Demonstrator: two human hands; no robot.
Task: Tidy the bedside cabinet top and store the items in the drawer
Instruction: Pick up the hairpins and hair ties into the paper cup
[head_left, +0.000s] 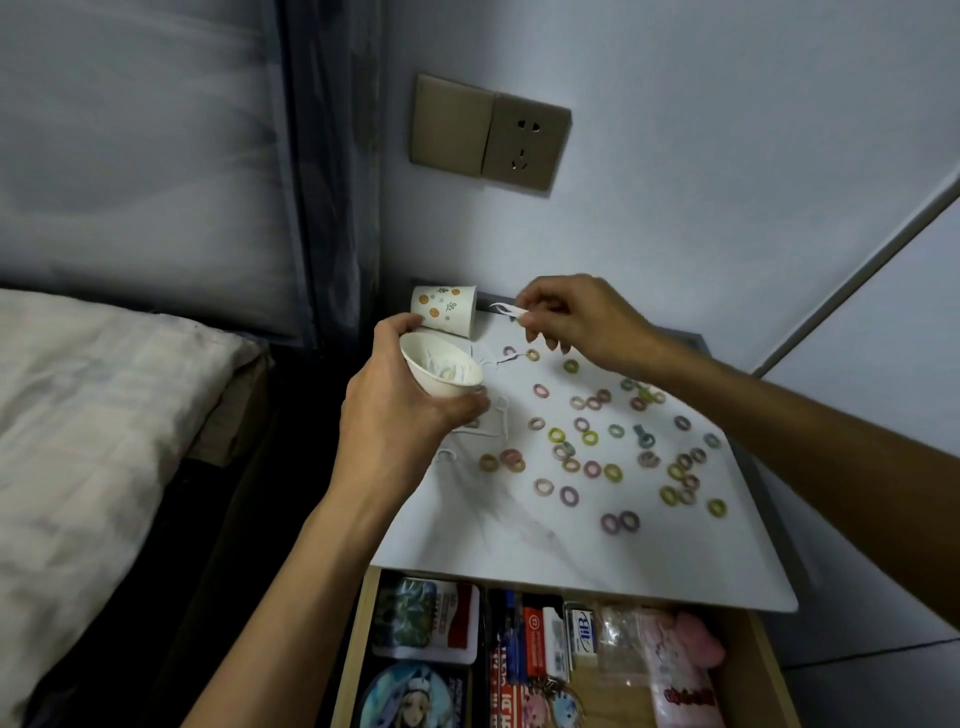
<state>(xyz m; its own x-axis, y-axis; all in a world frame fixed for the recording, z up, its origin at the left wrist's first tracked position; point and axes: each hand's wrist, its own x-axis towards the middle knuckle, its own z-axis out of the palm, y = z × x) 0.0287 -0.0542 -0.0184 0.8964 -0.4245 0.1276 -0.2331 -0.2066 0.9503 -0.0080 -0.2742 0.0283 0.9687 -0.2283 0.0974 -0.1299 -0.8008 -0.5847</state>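
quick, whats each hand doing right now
The left hand grips the white paper cup.
The right hand pinches a white floss pick.

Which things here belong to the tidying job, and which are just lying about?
Job: plain white paper cup in left hand; small white plastic pick pinched by right hand; small coloured rings scattered on white cabinet top; open wooden drawer; orange-dotted paper cup.
Lying about: beige wall socket; pale bedding.

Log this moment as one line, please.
left hand: holds white cup | right hand: pinches white pick | hair ties: scattered on cabinet top | drawer: open
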